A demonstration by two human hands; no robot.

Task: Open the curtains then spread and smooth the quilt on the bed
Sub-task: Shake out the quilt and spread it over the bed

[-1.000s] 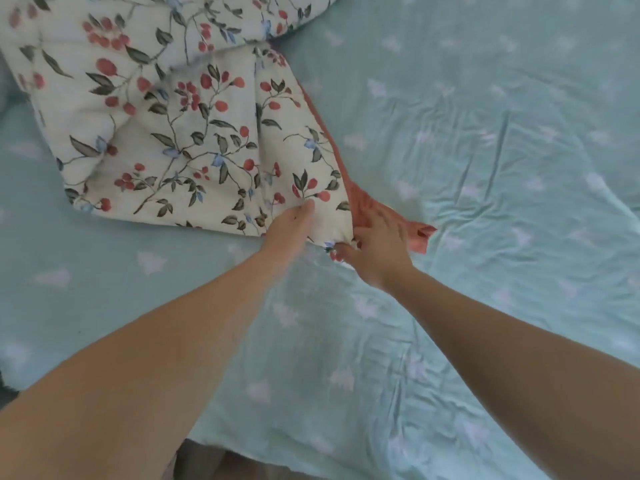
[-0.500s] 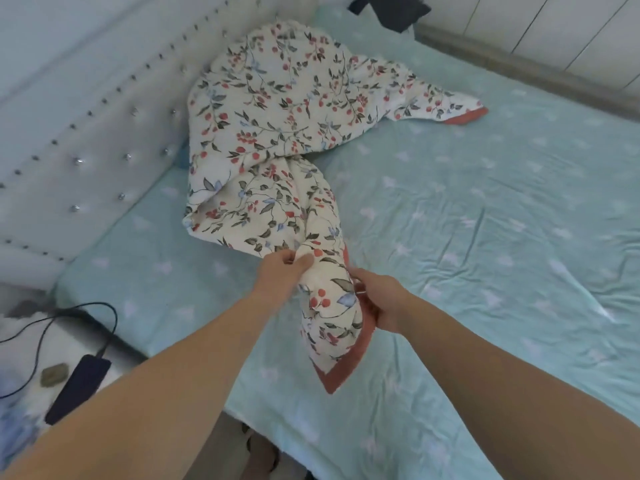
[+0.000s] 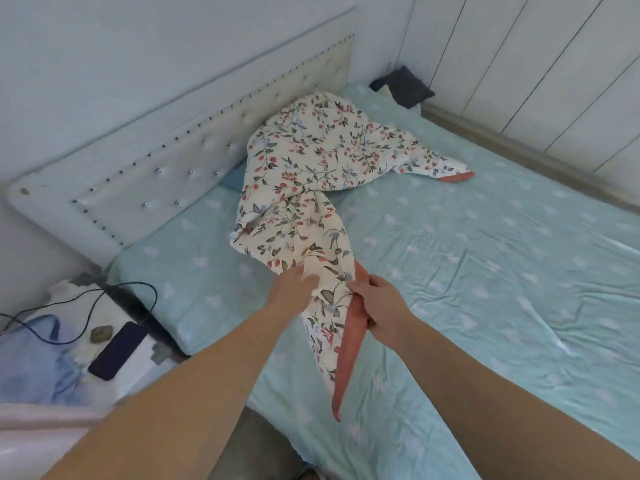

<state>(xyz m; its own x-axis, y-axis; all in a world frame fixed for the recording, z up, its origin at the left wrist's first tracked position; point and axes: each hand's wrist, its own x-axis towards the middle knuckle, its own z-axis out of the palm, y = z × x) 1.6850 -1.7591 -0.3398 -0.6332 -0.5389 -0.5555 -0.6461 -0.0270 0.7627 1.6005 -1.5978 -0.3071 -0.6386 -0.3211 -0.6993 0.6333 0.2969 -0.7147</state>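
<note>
A cream quilt (image 3: 311,174) with a red berry and leaf print and a salmon-red underside lies bunched near the headboard of the bed (image 3: 485,271), which wears a pale teal sheet. One corner of the quilt is lifted off the sheet and hangs down between my hands. My left hand (image 3: 292,287) pinches the printed side of that corner. My right hand (image 3: 379,306) grips the same corner at its red edge, just to the right. A second corner of the quilt lies flat at the far side. No curtains are in view.
A padded, studded white headboard (image 3: 166,168) runs along the left. A dark cushion (image 3: 403,86) sits in the far corner against the panelled wall. Beside the bed at left, a bedside surface (image 3: 45,375) holds a dark phone (image 3: 119,349), a black cable and blue cloth.
Both hands have lifted the quilt corner off the sheet and drawn it toward me. The view has pulled back, showing the whole bed, the headboard and the bedside things.
</note>
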